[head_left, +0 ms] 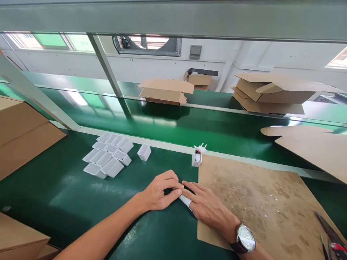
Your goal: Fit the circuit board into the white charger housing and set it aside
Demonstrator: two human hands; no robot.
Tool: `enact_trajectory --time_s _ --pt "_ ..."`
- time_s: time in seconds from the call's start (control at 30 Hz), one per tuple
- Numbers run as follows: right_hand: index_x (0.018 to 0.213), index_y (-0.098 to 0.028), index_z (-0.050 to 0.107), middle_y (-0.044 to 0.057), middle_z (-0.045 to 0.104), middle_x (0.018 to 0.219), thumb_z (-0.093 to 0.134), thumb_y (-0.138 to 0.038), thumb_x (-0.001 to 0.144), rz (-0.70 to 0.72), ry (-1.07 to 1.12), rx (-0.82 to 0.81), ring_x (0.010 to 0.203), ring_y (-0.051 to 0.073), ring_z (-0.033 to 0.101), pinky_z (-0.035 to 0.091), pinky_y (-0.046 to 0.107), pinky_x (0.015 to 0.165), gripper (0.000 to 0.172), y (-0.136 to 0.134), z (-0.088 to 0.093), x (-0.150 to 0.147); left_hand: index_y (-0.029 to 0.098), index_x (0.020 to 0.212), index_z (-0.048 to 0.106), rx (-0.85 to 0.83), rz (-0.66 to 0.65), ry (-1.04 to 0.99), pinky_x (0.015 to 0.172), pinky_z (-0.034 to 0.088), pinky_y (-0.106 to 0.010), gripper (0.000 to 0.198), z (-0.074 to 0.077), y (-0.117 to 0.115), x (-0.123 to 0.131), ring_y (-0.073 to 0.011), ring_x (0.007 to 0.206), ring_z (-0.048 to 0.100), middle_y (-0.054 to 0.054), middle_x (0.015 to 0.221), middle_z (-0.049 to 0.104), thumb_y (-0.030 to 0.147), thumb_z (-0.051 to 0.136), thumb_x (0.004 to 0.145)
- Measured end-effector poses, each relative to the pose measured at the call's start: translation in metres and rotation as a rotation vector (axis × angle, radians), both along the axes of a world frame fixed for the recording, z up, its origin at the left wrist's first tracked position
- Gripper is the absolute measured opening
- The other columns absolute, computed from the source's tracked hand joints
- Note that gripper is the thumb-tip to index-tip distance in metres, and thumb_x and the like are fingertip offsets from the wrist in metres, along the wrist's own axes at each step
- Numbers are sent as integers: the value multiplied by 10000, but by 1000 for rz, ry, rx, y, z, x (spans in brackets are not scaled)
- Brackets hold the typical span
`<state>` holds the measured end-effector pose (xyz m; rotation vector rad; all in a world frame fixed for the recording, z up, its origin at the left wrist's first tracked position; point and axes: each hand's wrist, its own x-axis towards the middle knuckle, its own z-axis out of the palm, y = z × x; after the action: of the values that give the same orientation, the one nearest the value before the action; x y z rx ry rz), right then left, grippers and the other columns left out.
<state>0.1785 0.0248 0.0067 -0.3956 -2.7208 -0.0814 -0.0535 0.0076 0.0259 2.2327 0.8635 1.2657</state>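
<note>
My left hand [164, 191] is closed in a pinch, its thumb and fingertips touching the fingertips of my right hand [207, 206]. What it pinches is too small to make out. The fingers of my right hand are stretched out to the left, palm down. A white piece [185, 200] shows at its lower edge; it looks wrapped round a finger. Beyond the hands stands a small white box [196, 159] with a white plug [200, 148] at its top. One white box [144, 152] stands apart, right of a group of several white boxes [105, 155].
A brown cardboard sheet [252, 202] lies under my right forearm, with dark tools [329, 231] at its right edge. Cardboard boxes [24, 133] are at the left. More cartons [165, 92] stand behind the green belt [162, 124]. A metal post [105, 66] rises at the back.
</note>
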Motion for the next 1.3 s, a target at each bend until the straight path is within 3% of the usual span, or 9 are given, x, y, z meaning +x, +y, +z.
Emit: enact_trajectory --time_s 0.13,0.27,0.47,0.6,0.7,0.77,0.9,1.03,1.3 --pt "872 -173 768 92 736 1215 586 -56 958 -7 -10 -22 1301 294 599 554 449 1075 233 0 -7 0 158 959 694 -13 8 27 719 525 -253 84 -2 1 1 -149 792 611 -50 837 676 143 617 989" --pt "750 -190 748 69 745 1231 598 -52 928 9 20 -12 1269 302 619 563 460 1065 271 1 -13 -1 168 861 641 -18 44 72 702 502 -258 158 -6 2 3 -149 750 592 -35 788 675 155 582 1007" --pt "698 -196 719 113 747 1221 618 -50 844 -30 69 -36 1238 299 645 596 436 1027 230 4 -15 0 175 1003 674 -86 52 197 786 547 -297 175 -11 4 2 -180 847 633 -55 918 722 203 508 1052" --pt "837 -166 752 145 725 1289 624 -57 770 -69 48 -108 1337 314 596 532 445 1136 181 7 -16 3 195 1255 647 -239 26 315 973 576 -374 260 -7 2 -2 -212 1070 645 -92 1172 690 259 460 1085" --pt "978 -127 747 173 618 1473 600 -47 770 -89 57 -178 1432 322 517 484 452 1182 266 8 -14 4 254 1521 450 -374 15 365 1087 560 -418 500 -4 -5 -4 -244 1281 591 -125 1472 529 344 582 1048" --pt "1121 -107 720 180 585 1510 575 -54 820 -84 72 -242 1450 311 500 463 458 1197 339 9 -10 3 294 1593 338 -406 12 390 1132 541 -447 643 -4 -10 -4 -265 1363 547 -128 1559 445 387 627 1027" --pt "1269 -121 655 163 677 1377 541 -107 930 -92 90 -394 1340 276 591 470 457 1180 358 8 0 2 351 1630 273 -347 9 458 1180 497 -542 665 -7 -16 -3 -293 1398 528 -111 1553 482 379 593 1047" --pt "1315 -123 630 165 672 1370 552 -166 978 -99 93 -464 1308 274 605 480 446 1162 349 8 8 2 378 1611 318 -275 -14 466 1171 517 -514 597 -11 -10 -4 -270 1390 541 -85 1534 520 332 556 1065" --pt "1497 -103 496 177 567 1523 567 -195 977 -157 27 -450 1525 285 399 314 494 1288 532 5 7 2 304 1609 323 -267 49 466 1201 486 -534 623 -21 -8 -4 -307 1456 486 -140 1597 432 338 589 1047"
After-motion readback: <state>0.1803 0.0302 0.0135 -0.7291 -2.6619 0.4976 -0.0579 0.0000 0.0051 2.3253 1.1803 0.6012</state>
